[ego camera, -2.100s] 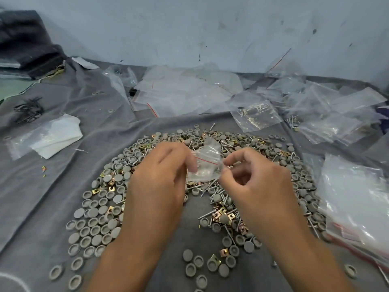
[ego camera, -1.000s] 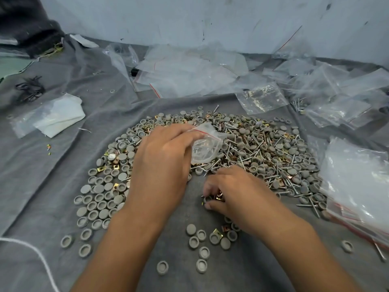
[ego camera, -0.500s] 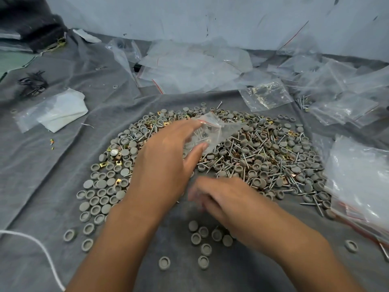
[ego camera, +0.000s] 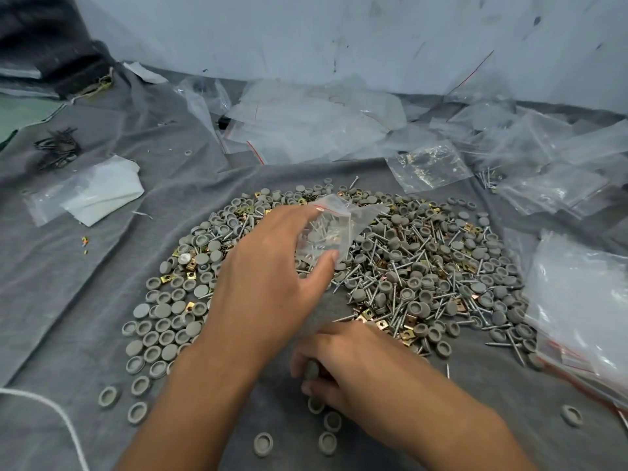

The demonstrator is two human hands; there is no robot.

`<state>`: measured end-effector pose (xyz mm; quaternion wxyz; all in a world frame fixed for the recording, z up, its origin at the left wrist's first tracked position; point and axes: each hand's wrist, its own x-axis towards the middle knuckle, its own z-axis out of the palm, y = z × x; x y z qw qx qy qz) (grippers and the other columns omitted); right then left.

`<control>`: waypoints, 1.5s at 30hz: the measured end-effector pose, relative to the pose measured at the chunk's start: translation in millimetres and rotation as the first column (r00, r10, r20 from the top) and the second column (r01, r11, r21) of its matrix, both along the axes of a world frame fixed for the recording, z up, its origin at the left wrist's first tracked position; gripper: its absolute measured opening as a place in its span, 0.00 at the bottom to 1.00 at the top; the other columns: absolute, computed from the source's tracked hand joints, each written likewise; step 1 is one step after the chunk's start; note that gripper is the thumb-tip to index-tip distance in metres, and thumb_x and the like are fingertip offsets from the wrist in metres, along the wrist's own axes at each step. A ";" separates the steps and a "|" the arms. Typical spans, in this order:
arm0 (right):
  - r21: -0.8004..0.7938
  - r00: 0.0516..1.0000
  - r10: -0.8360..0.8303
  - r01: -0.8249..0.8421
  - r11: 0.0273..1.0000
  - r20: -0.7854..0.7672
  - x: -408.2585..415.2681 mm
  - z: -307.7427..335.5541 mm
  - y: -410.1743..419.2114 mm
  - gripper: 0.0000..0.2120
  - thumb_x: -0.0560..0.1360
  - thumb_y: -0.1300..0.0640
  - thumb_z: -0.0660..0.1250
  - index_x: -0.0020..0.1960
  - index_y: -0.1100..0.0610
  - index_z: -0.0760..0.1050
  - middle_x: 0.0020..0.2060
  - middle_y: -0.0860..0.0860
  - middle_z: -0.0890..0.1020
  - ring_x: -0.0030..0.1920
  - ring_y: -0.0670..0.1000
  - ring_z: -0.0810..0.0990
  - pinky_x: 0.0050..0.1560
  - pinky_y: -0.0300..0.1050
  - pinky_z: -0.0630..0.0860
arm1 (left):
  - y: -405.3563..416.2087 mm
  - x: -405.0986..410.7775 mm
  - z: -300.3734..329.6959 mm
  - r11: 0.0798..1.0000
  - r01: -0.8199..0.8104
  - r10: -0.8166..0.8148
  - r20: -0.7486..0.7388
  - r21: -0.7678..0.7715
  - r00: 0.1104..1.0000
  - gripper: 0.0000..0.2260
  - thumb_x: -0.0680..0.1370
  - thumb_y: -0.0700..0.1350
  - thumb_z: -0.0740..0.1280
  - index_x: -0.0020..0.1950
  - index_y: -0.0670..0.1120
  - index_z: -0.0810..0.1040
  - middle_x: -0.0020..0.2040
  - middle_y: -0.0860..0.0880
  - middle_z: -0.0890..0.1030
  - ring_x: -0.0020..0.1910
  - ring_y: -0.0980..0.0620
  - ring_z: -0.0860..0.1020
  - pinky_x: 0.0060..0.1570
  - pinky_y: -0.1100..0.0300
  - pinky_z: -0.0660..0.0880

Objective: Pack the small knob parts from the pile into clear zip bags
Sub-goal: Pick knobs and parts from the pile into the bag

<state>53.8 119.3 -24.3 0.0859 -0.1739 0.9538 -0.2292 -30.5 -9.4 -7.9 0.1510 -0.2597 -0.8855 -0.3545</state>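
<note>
A wide pile of grey round knob caps, screws and brass clips [ego camera: 418, 266] lies on the grey cloth. My left hand [ego camera: 272, 273] hovers over the pile's middle and pinches a small clear zip bag [ego camera: 326, 229] with a red seal line between thumb and fingers; the bag's mouth faces up. Lower down, my right hand [ego camera: 353, 365] is at the near edge of the pile with its fingers curled round a grey knob cap [ego camera: 311, 370]. Several loose caps [ego camera: 328, 443] lie just below that hand.
Empty clear zip bags [ego camera: 306, 124] are heaped at the back. Filled bags [ego camera: 577, 300] are stacked at the right edge, and one bag with brass parts [ego camera: 428, 164] lies behind the pile. A folded white sheet [ego camera: 98, 192] lies at the left. A white cord [ego camera: 51, 409] crosses the bottom left.
My right hand left the bag, dropped to the pile's near edge and slid toward me, taking up a grey cap. My left hand kept hold of the bag.
</note>
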 end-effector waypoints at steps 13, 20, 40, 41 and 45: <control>-0.508 0.629 -0.494 0.178 0.843 -0.600 -21.5 30.6 36.3 0.09 0.74 0.60 0.77 0.54 0.54 0.84 0.47 0.44 0.85 0.48 0.40 0.82 0.47 0.33 0.77 | 10.7 7.8 1.5 0.996 0.091 -0.091 0.000 -0.019 0.996 0.22 0.74 0.53 0.74 0.66 0.52 0.76 0.59 0.58 0.78 0.43 0.62 0.76 0.50 0.58 0.78; -0.569 0.503 -0.582 0.199 0.798 -0.639 -18.6 33.6 38.0 0.12 0.74 0.53 0.79 0.52 0.51 0.78 0.44 0.43 0.84 0.40 0.37 0.77 0.42 0.29 0.71 | 8.9 9.4 0.9 0.997 0.082 -0.082 0.025 0.001 0.996 0.22 0.74 0.57 0.72 0.66 0.54 0.74 0.57 0.61 0.75 0.39 0.63 0.77 0.43 0.68 0.74; 0.090 0.984 0.051 -0.067 0.994 0.169 -1.4 7.7 10.5 0.20 0.70 0.42 0.77 0.60 0.41 0.77 0.51 0.42 0.75 0.55 0.46 0.76 0.59 0.47 0.76 | 8.3 4.8 5.7 0.975 -0.078 0.064 0.072 0.209 0.995 0.18 0.73 0.49 0.75 0.61 0.51 0.78 0.52 0.57 0.79 0.37 0.61 0.78 0.39 0.77 0.66; 0.095 0.986 0.055 -0.071 0.993 0.160 -1.0 6.9 7.8 0.18 0.71 0.43 0.76 0.60 0.42 0.77 0.50 0.42 0.74 0.55 0.47 0.76 0.58 0.47 0.76 | 8.6 5.1 5.1 0.982 -0.076 0.064 0.070 0.173 0.995 0.18 0.73 0.49 0.75 0.61 0.51 0.77 0.54 0.57 0.79 0.37 0.60 0.78 0.40 0.76 0.67; 0.103 0.989 0.035 -0.051 0.993 0.144 -2.1 5.4 3.0 0.12 0.75 0.51 0.74 0.56 0.43 0.77 0.52 0.45 0.76 0.55 0.50 0.78 0.56 0.47 0.76 | 8.7 6.4 4.8 0.996 -0.053 0.049 0.059 0.068 0.997 0.20 0.73 0.50 0.73 0.63 0.50 0.76 0.55 0.57 0.77 0.36 0.62 0.77 0.46 0.74 0.69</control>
